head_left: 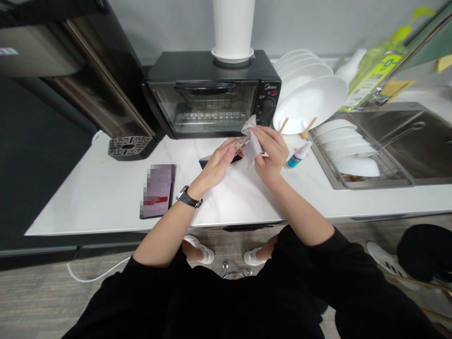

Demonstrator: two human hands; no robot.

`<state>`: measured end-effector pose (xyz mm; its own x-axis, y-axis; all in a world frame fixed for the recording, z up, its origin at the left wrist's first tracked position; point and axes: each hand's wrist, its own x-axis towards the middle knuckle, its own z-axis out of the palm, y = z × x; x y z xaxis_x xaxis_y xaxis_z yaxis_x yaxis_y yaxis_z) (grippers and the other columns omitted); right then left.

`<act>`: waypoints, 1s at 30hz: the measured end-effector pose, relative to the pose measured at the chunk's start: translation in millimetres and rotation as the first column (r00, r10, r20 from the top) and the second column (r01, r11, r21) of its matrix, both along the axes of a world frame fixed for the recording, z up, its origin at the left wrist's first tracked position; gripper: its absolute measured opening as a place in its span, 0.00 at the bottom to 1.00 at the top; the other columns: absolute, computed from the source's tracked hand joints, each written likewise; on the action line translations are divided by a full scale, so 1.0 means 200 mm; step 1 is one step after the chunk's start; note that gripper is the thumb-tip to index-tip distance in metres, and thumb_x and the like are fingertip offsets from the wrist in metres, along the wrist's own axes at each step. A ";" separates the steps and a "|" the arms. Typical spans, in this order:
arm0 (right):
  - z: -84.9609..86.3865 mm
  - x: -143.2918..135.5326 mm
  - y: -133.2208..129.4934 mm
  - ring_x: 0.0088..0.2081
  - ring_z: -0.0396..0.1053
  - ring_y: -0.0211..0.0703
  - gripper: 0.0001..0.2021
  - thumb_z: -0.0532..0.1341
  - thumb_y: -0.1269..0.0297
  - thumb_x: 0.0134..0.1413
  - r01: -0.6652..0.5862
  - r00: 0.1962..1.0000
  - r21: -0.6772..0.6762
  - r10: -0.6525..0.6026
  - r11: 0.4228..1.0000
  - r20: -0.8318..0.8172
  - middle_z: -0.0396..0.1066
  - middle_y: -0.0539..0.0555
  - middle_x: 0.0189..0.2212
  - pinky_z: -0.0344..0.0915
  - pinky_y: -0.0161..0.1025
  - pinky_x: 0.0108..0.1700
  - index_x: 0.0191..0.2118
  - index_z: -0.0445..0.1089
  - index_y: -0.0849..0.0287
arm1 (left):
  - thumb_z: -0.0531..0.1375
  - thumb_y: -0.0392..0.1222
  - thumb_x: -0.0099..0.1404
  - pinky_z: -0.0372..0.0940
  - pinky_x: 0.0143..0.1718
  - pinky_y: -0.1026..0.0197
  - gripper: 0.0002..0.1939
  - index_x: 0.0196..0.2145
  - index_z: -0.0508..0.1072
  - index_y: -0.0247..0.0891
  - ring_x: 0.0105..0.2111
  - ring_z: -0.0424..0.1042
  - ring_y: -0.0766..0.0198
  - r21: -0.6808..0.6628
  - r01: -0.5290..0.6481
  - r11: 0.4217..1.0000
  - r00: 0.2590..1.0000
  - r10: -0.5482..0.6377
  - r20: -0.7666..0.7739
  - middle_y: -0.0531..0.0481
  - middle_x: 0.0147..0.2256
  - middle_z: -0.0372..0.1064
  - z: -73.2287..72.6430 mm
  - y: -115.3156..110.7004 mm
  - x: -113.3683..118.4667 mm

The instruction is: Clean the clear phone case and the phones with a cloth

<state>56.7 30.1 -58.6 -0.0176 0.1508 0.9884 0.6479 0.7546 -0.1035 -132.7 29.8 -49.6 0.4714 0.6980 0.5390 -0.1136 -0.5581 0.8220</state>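
Observation:
Above the white counter, my left hand (223, 160) is closed on a small see-through thing (240, 142) that looks like a pair of clear-framed glasses, mostly covered by fingers and cloth. A thin white wiping cloth (252, 147) is pinched in my right hand (271, 149), and it wraps over the far part of the glasses. Beneath my hands lies a dark flat case (236, 159), partly hidden by my left hand. Just right of my right hand, a small spray bottle (298, 155) with a blue label lies tilted on the counter.
A toaster oven (215, 106) stands behind my hands, a white pot (233, 30) on top. Left are a phone (160, 190) and a drink machine's drip tray (130, 147). Right are racked plates (310, 101), bowls (356, 165) and a sink (399, 141). Another person's shoe (388, 261) shows below.

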 end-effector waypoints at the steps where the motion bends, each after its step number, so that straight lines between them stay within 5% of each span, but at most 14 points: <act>1: 0.00 0.00 0.00 0.54 0.83 0.50 0.21 0.55 0.67 0.73 0.017 1.000 0.004 -0.017 1.000 -0.003 0.86 0.53 0.50 0.82 0.49 0.55 0.63 0.78 0.51 | 0.47 0.77 0.76 0.72 0.56 0.52 0.42 0.61 0.79 0.39 0.56 0.77 0.50 -0.004 0.003 1.000 1.000 -0.003 0.003 0.37 0.61 0.76 0.01 0.00 0.00; 20: 0.00 -0.01 -0.02 0.54 0.85 0.49 0.23 0.56 0.69 0.69 -0.031 0.998 0.011 0.031 0.999 0.055 0.87 0.51 0.50 0.84 0.49 0.54 0.63 0.78 0.48 | 0.47 0.69 0.81 0.68 0.58 0.53 0.34 0.47 0.79 0.37 0.50 0.74 0.54 0.012 -0.016 1.000 0.993 0.017 -0.119 0.40 0.47 0.75 0.01 0.00 0.00; 30: -0.04 0.02 0.02 0.55 0.83 0.54 0.20 0.56 0.66 0.67 0.087 0.996 -0.169 -0.090 0.982 -0.011 0.85 0.56 0.51 0.81 0.52 0.59 0.57 0.81 0.53 | 0.46 0.75 0.77 0.70 0.57 0.50 0.41 0.58 0.79 0.38 0.51 0.75 0.53 -0.058 -0.015 0.998 0.997 0.010 -0.074 0.39 0.54 0.75 0.03 -0.01 -0.01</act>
